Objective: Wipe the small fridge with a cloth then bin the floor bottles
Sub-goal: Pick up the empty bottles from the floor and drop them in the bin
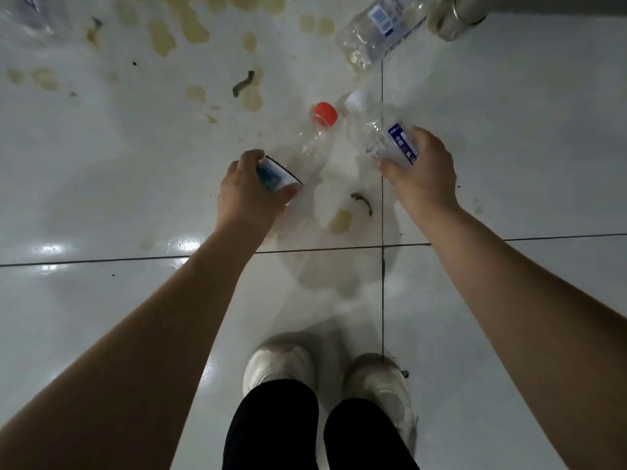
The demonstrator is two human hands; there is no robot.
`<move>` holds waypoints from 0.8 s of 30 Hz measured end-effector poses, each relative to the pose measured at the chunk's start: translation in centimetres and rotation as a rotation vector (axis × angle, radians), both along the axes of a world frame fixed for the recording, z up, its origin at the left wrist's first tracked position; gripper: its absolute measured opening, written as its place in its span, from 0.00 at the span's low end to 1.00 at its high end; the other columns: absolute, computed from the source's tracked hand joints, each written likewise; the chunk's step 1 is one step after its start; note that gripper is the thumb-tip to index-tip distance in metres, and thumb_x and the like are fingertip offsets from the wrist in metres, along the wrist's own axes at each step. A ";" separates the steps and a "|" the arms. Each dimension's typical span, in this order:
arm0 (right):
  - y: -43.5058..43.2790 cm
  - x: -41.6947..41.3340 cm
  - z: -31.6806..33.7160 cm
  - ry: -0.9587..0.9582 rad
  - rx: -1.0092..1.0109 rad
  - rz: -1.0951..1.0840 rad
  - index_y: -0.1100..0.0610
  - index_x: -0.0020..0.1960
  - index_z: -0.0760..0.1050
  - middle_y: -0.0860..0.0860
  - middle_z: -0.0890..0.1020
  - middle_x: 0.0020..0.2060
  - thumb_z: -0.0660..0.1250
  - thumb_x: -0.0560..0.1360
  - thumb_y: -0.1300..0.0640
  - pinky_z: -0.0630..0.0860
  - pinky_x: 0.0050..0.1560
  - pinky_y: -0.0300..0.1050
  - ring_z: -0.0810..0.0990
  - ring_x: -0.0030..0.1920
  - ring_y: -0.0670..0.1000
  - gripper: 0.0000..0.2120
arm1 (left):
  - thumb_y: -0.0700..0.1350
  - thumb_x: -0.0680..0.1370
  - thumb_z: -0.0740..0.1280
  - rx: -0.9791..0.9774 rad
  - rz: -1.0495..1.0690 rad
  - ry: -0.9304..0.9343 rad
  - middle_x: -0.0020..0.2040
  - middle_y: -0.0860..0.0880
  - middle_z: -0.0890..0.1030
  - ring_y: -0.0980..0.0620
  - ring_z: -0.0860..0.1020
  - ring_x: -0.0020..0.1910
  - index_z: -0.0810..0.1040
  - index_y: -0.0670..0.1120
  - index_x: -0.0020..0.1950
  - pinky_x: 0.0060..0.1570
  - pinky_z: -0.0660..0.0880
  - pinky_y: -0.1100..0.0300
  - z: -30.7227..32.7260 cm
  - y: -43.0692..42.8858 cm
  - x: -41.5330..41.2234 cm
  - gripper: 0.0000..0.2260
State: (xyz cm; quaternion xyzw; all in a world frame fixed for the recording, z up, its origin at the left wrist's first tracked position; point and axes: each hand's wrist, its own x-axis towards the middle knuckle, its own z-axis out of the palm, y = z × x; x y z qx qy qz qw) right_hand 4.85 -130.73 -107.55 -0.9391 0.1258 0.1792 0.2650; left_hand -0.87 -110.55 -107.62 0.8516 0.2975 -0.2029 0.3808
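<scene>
My left hand (249, 195) grips the lower end of a clear plastic bottle with a red cap (312, 144), its cap pointing away from me. My right hand (422, 171) grips a second clear bottle with a white cap and a blue label (376, 134), also by its lower part. Both bottles sit just above the white tiled floor, side by side and a little apart. A third clear bottle with a blue and white label (376, 28) lies on the floor farther off, at the top of the view. The fridge, the cloth and a bin are out of view.
The glossy tile floor (135, 164) carries yellowish stains and small dark bits of debris (242, 83). A metal leg or post (456, 18) stands at the top right beside the far bottle. My two pale shoes (278, 368) stand at the bottom centre.
</scene>
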 end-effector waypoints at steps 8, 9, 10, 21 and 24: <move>-0.2 0.3 0.2 0.066 0.061 -0.060 0.56 0.65 0.65 0.53 0.77 0.57 0.74 0.68 0.48 0.72 0.58 0.52 0.76 0.56 0.55 0.31 | 0.54 0.68 0.74 0.012 -0.044 0.068 0.62 0.46 0.74 0.48 0.74 0.58 0.66 0.46 0.69 0.53 0.71 0.58 -0.3 0.3 0.8 0.34; -0.2 0.1 0.7 0.078 0.090 -0.078 0.56 0.66 0.65 0.53 0.77 0.57 0.74 0.68 0.48 0.71 0.58 0.48 0.76 0.56 0.54 0.32 | 0.56 0.67 0.74 0.012 -0.040 0.075 0.61 0.47 0.75 0.48 0.75 0.57 0.68 0.46 0.68 0.51 0.72 0.58 0.1 0.5 0.8 0.33; -0.2 -0.2 1.4 0.089 0.123 -0.090 0.57 0.68 0.65 0.52 0.77 0.57 0.73 0.68 0.48 0.70 0.56 0.43 0.76 0.56 0.52 0.33 | 0.56 0.67 0.74 0.005 -0.036 0.075 0.60 0.47 0.75 0.49 0.75 0.55 0.70 0.46 0.66 0.48 0.71 0.59 0.6 0.6 0.8 0.31; 1.1 -5.3 17.3 0.206 0.493 -0.311 0.68 0.46 0.75 0.59 0.78 0.35 0.67 0.71 0.49 0.77 0.39 0.46 0.79 0.36 0.50 0.20 | 0.51 0.70 0.73 -0.202 0.181 0.059 0.48 0.52 0.76 0.50 0.78 0.48 0.73 0.48 0.56 0.53 0.77 0.53 17.9 1.9 -2.9 0.18; 1.8 -6.3 23.4 0.224 0.546 -0.328 0.60 0.36 0.76 0.49 0.79 0.30 0.68 0.73 0.49 0.76 0.31 0.41 0.79 0.29 0.45 0.14 | 0.51 0.70 0.73 -0.238 0.267 0.043 0.48 0.51 0.78 0.48 0.79 0.49 0.73 0.49 0.53 0.54 0.77 0.51 23.9 2.1 -4.6 0.16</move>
